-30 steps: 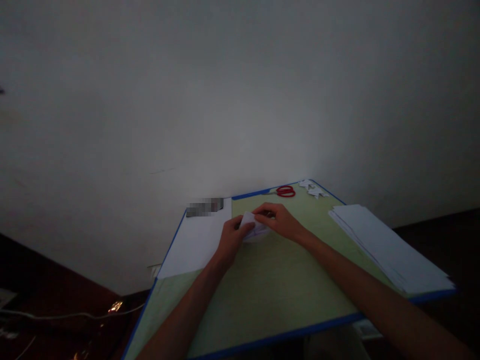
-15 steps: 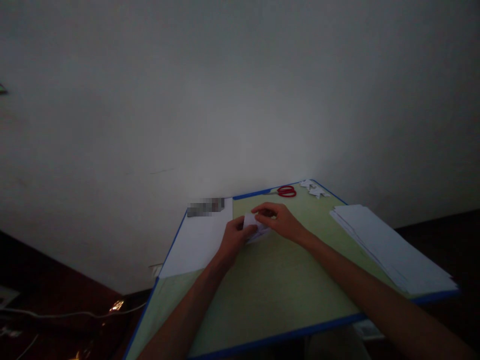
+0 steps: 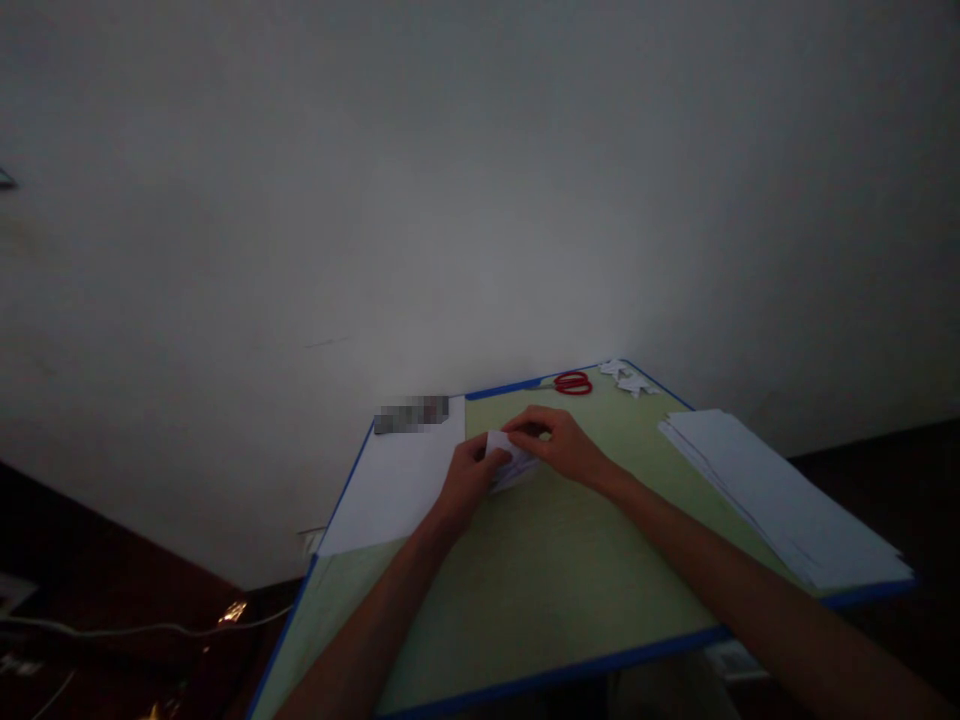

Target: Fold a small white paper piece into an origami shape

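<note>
Between my two hands is a small piece of folded white paper (image 3: 517,467), held over the middle of the table. My left hand (image 3: 469,478) grips its left side, thumb on top and the fingers behind it. The thumb and fingertips of my right hand (image 3: 559,440) pinch the paper's upper edge. How the folds run cannot be made out in the dim light. Beyond my right hand, at the far edge, lies a pair of scissors (image 3: 573,383) with red handles.
A stack of white paper (image 3: 780,495) lies along the right side of the pale green table (image 3: 555,590) with its blue edge. Folded white paper pieces (image 3: 634,383) sit at the far right corner. A white sheet (image 3: 390,490) at left bears a blurred-out object (image 3: 411,414). Behind stands a wall.
My right hand's fingertips have shifted slightly left along the paper's upper edge. The left hand still holds the paper in nearly the same place.
</note>
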A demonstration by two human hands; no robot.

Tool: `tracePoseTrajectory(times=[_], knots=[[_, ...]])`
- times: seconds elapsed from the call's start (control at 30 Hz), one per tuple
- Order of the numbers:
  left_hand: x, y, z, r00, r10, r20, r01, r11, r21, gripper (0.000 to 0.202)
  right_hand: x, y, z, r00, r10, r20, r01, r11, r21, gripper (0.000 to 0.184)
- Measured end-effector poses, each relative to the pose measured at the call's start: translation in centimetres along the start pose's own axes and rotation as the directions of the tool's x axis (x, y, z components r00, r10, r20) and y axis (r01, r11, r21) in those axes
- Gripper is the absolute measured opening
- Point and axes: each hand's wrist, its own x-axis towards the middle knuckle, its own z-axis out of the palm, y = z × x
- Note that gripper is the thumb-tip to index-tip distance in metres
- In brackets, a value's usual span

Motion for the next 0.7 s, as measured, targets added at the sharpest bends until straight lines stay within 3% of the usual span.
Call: tracePoseTrajectory(times=[0.47,0.7], knots=[[-0.08,0.29,0.27,1.000,0.022,0.013,-0.022,1.000,0.020,0.027,0.13,0.07,-0.13,0.999,0.043,0.005,-0.043,0.999,0.005,0.016],[-0.23,0.24,0.26,0.993,0.065,0.097,-0.069,0.997,0.037,0.028,0.21,-0.10,-0.06,0.996,0.075,0.044,-0.077,0.996,0.055,0.019]])
